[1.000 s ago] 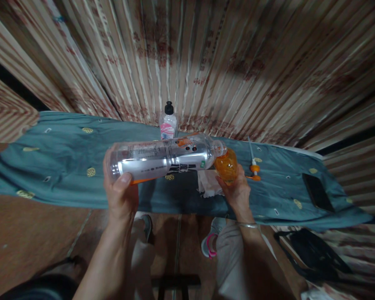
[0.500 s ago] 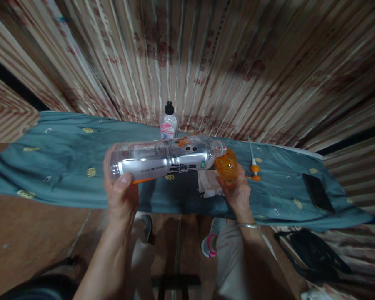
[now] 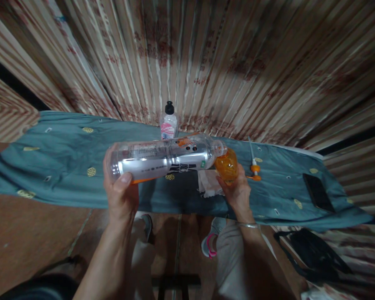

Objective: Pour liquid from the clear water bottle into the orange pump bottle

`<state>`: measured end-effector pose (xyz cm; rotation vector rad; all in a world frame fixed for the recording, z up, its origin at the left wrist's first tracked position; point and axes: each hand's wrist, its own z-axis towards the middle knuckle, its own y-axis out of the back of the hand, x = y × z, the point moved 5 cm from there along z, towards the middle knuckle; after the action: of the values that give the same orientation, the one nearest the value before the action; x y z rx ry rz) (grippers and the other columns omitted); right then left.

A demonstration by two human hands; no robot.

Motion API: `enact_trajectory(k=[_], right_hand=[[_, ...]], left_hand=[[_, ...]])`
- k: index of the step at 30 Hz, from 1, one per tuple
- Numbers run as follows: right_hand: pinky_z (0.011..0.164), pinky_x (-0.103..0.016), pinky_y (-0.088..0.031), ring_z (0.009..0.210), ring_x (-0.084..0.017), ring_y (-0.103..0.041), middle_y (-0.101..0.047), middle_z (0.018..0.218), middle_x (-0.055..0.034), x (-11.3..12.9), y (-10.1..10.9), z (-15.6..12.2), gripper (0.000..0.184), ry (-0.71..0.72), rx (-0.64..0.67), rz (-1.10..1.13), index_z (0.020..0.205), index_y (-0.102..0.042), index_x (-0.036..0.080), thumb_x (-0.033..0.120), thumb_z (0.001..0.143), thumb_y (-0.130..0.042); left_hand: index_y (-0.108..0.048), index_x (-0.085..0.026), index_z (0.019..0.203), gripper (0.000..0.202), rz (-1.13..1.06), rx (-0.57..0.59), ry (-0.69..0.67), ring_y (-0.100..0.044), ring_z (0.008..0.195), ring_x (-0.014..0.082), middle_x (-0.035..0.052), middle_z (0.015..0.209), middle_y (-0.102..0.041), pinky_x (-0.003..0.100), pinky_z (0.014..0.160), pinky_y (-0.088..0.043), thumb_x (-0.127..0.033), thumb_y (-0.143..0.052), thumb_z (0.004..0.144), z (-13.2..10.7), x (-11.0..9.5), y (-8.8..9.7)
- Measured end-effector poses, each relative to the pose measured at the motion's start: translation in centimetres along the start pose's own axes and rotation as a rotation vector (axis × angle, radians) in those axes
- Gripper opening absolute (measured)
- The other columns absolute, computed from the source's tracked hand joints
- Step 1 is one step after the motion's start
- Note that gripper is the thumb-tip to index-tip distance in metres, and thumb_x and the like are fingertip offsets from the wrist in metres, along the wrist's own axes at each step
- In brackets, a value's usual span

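Clear bottle [image 3: 162, 160] held on its side above teal cloth [image 3: 59, 166], base wrapped by left hand [image 3: 121, 196], fingers curled round it, thumb on the near wall. Behind it, upright black-capped bottle [image 3: 168, 123]. Neck meeting the mouth of small orange bottle [image 3: 227, 166], clasped by right hand [image 3: 239, 193], fingers closed about it. White tissue [image 3: 208, 183] just beside. Farther right, orange pump head [image 3: 253, 168] and dark phone [image 3: 318, 192] flat on the cloth.
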<state>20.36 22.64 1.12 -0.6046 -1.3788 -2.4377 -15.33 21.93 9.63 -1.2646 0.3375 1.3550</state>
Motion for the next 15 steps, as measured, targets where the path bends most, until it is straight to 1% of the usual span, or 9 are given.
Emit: enact_trajectory(k=[4, 8, 11, 15], right_hand=[[0.1, -0.048, -0.058, 0.12, -0.034, -0.068, -0.068, 0.134, -0.0195, 0.04, 0.01, 0.01, 0.077, -0.009, 0.007, 0.001, 0.148, -0.042, 0.015, 0.051, 0.085, -0.07], [0.1, -0.05, -0.057, 0.12, -0.035, -0.068, -0.067, 0.135, -0.0205, -0.07, -0.1, 0.03, 0.077, -0.016, 0.007, 0.0, 0.147, -0.043, 0.014, 0.052, 0.085, -0.069], [0.1, -0.05, -0.057, 0.12, -0.036, -0.068, -0.067, 0.134, -0.0213, -0.14, -0.17, 0.02, 0.078, -0.012, 0.003, -0.002, 0.147, -0.043, 0.013, 0.053, 0.085, -0.069], [0.102, -0.051, -0.057, 0.123, -0.036, -0.067, -0.065, 0.138, -0.0216, -0.19, -0.19, -0.05, 0.079, -0.003, -0.005, -0.01, 0.148, -0.042, 0.014, 0.053, 0.085, -0.069]], left_hand=[[-0.076, -0.038, 0.114, 0.067, -0.044, -0.032, 0.029, -0.061, 0.118, 0.0312, 0.0006, 0.117, -0.068, 0.057, 0.115, -0.04, -0.043, -0.091, 0.049, 0.09, 0.11, -0.08], [-0.078, -0.039, 0.111, 0.067, -0.071, -0.062, 0.053, -0.059, 0.119, 0.0313, 0.0004, 0.116, -0.068, 0.058, 0.119, -0.035, -0.041, -0.092, 0.046, 0.0, 0.18, -0.09], [-0.077, -0.038, 0.112, 0.068, -0.069, -0.056, 0.052, -0.059, 0.121, 0.0316, 0.0007, 0.117, -0.068, 0.057, 0.119, -0.036, -0.042, -0.093, 0.046, -0.05, 0.14, -0.02], [-0.075, -0.039, 0.117, 0.066, -0.03, -0.003, 0.017, -0.06, 0.121, 0.0319, 0.0008, 0.118, -0.067, 0.057, 0.114, -0.042, -0.044, -0.091, 0.053, -0.03, 0.05, 0.1]])
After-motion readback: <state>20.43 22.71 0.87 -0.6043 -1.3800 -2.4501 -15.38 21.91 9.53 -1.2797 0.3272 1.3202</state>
